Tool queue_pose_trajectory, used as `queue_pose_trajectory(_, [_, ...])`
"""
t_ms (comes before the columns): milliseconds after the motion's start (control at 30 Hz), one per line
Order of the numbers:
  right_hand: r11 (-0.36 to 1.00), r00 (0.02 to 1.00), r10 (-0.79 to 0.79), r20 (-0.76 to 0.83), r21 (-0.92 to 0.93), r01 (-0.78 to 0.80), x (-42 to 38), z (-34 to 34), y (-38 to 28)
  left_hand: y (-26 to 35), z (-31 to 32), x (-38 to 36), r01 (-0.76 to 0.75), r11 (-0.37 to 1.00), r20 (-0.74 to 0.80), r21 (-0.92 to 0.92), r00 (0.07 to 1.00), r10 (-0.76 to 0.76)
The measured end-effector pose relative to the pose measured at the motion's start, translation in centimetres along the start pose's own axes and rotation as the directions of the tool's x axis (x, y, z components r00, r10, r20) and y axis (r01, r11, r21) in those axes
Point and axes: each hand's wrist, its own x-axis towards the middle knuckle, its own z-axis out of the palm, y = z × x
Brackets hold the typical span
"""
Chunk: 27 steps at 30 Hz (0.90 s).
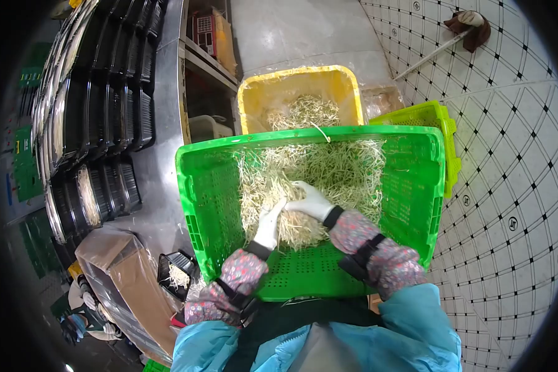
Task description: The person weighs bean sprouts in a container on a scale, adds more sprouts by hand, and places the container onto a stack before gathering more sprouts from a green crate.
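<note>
A large green perforated crate (310, 288) stands right in front of me, with a heap of pale bean sprouts (347, 177) inside it. Both my hands wear white gloves and are down in the heap, close together. My left hand (270, 224) is curled against a clump of sprouts at the near left. From the right, my right hand (310, 201) curls over the same clump, its fingers pointing left. Sprouts partly hide the fingertips of both hands.
Behind the crate is a yellow bin (248, 102) holding more sprouts, beside a lime-green basket (449, 149). Stacked black trays (105, 111) line the metal table (167, 80) at left. A small black tray (167, 266) with sprouts sits near a cardboard box (127, 279).
</note>
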Motion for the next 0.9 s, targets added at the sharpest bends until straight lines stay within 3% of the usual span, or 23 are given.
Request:
queue_pose_trajectory(33, [0.991, 0.995, -0.097, 0.027, 0.100, 0.094, -0.8, -0.6, -0.1, 2.0, 1.5, -2.2, -0.030, 1.000, 0.087, 0.009, 0.996, 0.029])
queue_pose_trajectory(67, [0.930, 0.998, -0.022, 0.066, 0.368, -0.004, -1.3, -1.3, -1.0, 2.7, 0.7, -2.1, 0.119, 0.990, 0.087, 0.076, 0.988, -0.125])
queue_pose_trajectory(100, [0.912, 0.999, -0.010, 0.052, 0.410, -0.012, -1.1, -1.9, -0.5, 3.3, -0.2, -2.0, 0.265, 0.954, 0.079, 0.144, 0.957, -0.278])
queue_pose_trajectory(133, [0.970, 1.000, 0.010, 0.000, 0.242, -0.010, -0.2, -2.1, 1.4, 0.4, -3.2, 0.8, 0.146, 0.982, 0.102, 0.118, 0.982, -0.158])
queue_pose_trajectory(167, [0.998, 0.998, 0.020, -0.060, 0.068, -0.016, 0.8, -2.3, 2.9, 0.0, -4.1, 2.3, 0.129, 0.984, 0.114, 0.120, 0.983, -0.143])
queue_pose_trajectory(200, [0.998, 0.998, 0.017, -0.064, 0.067, -0.013, 1.1, -2.9, 2.9, -0.2, -5.0, 3.0, -0.044, 0.954, 0.160, 0.298, 0.987, -0.004])
queue_pose_trajectory(233, [0.984, 0.999, 0.010, -0.050, 0.177, -0.001, 0.7, -2.6, 3.5, -1.1, -6.5, 2.7, -0.195, 0.868, 0.211, 0.457, 0.972, 0.107])
queue_pose_trajectory(267, [0.960, 0.999, -0.010, -0.041, 0.280, 0.021, 0.5, -2.7, 3.7, -1.0, -6.4, 2.2, -0.273, 0.830, 0.251, 0.486, 0.954, 0.166])
queue_pose_trajectory(367, [0.968, 0.994, 0.010, -0.111, 0.250, 0.018, -0.1, -4.6, 3.2, 0.6, -4.3, 1.9, -0.181, 0.835, 0.119, 0.520, 0.983, 0.139])
queue_pose_trajectory(400, [0.986, 0.981, 0.068, -0.181, 0.163, -0.038, -0.6, -4.5, 3.2, -0.6, -5.9, 3.4, -0.062, 0.958, 0.013, 0.278, 0.998, 0.060])
queue_pose_trajectory(433, [0.995, 0.992, 0.079, -0.103, 0.068, -0.072, -0.8, -5.2, 2.9, -1.3, -7.7, 4.6, 0.073, 0.952, -0.041, 0.297, 0.997, -0.064])
queue_pose_trajectory(500, [0.987, 0.981, -0.144, -0.133, -0.086, 0.133, 0.1, -6.7, 3.7, -1.1, -8.7, 6.6, 0.022, 0.935, -0.052, 0.353, 0.999, -0.004])
queue_pose_trajectory(567, [0.975, 0.918, -0.143, -0.369, -0.213, 0.067, 1.8, -7.5, 6.0, -0.8, -7.9, 7.6, 0.003, 0.946, -0.074, 0.325, 0.997, 0.022])
queue_pose_trajectory(600, [0.951, 0.845, -0.125, -0.519, -0.306, -0.047, 2.5, -6.8, 6.5, -0.5, -5.0, 7.1, -0.087, 0.903, -0.198, 0.421, 0.963, 0.185])
queue_pose_trajectory(633, [0.951, 0.845, -0.127, -0.520, -0.306, -0.046, 3.0, -5.6, 6.5, -1.1, -4.5, 7.6, -0.050, 0.950, -0.100, 0.307, 0.991, 0.085])
queue_pose_trajectory(700, [0.831, 0.908, -0.057, -0.416, -0.524, -0.188, 3.6, -1.9, 5.9, -3.4, -1.7, 7.9, -0.078, 0.963, -0.163, 0.256, 0.979, 0.123])
queue_pose_trajectory(767, [0.843, 0.983, 0.068, -0.172, -0.517, -0.149, 2.0, 0.7, 1.3, -4.3, 0.3, 7.1, 0.062, 0.985, -0.256, 0.163, 0.966, -0.018])
queue_pose_trajectory(800, [0.846, 0.984, 0.066, -0.168, -0.513, -0.145, 1.3, 0.9, 0.6, -4.3, 0.3, 5.6, -0.226, 0.925, -0.064, 0.306, 0.964, 0.257])
queue_pose_trajectory(833, [0.822, 0.981, -0.169, -0.095, -0.563, 0.087, 0.8, 1.1, -0.2, -5.0, 0.5, 3.2, -0.134, 0.991, -0.080, -0.012, 0.988, 0.132])
queue_pose_trajectory(867, [0.743, 0.920, -0.393, -0.009, -0.593, 0.311, 0.4, 1.4, -0.7, -2.0, 3.3, -1.6, -0.028, 0.996, -0.093, -0.084, 0.995, 0.020])
queue_pose_trajectory(900, [0.744, 0.918, -0.397, -0.005, -0.588, 0.319, 0.5, 1.1, -1.3, -0.1, 4.7, -4.5, 0.073, 0.985, -0.095, -0.156, 0.992, -0.089])
